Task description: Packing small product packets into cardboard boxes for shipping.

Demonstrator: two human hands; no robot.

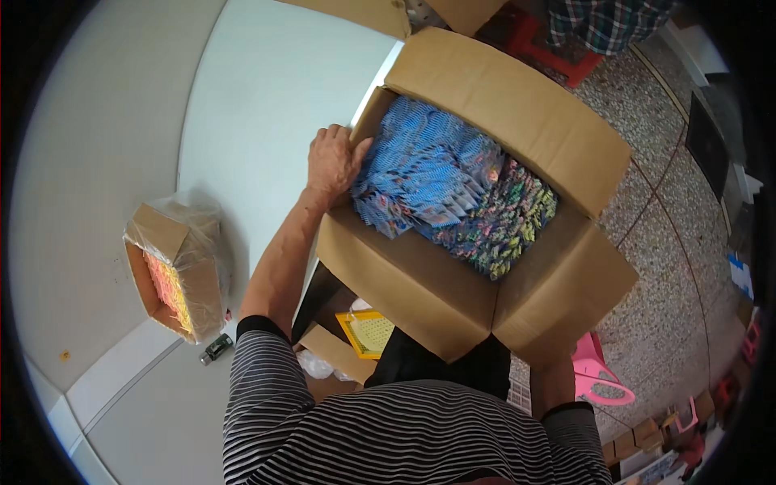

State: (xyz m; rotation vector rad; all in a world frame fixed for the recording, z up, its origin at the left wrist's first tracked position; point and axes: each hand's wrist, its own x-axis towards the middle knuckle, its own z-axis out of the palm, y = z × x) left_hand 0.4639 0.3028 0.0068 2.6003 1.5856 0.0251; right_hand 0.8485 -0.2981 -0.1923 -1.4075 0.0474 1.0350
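Center frame, our left hand (334,162) rests at the left rim of an open cardboard box (453,283) of patterned pieces (436,162); we cannot tell either grip, our right hand hidden behind a flap (570,299). Level, two-sided support should prevent spills.

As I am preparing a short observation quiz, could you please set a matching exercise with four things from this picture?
Things:
1. left hand
2. patterned pieces
3. plastic-covered box
4. shirt

Places, colours or states:
A. black with pale stripes
B. inside the large open carton, blue and dark floral
C. at the carton's left edge
D. at the picture's left, pink and yellow contents showing

Right pairs: 1-C; 2-B; 3-D; 4-A.
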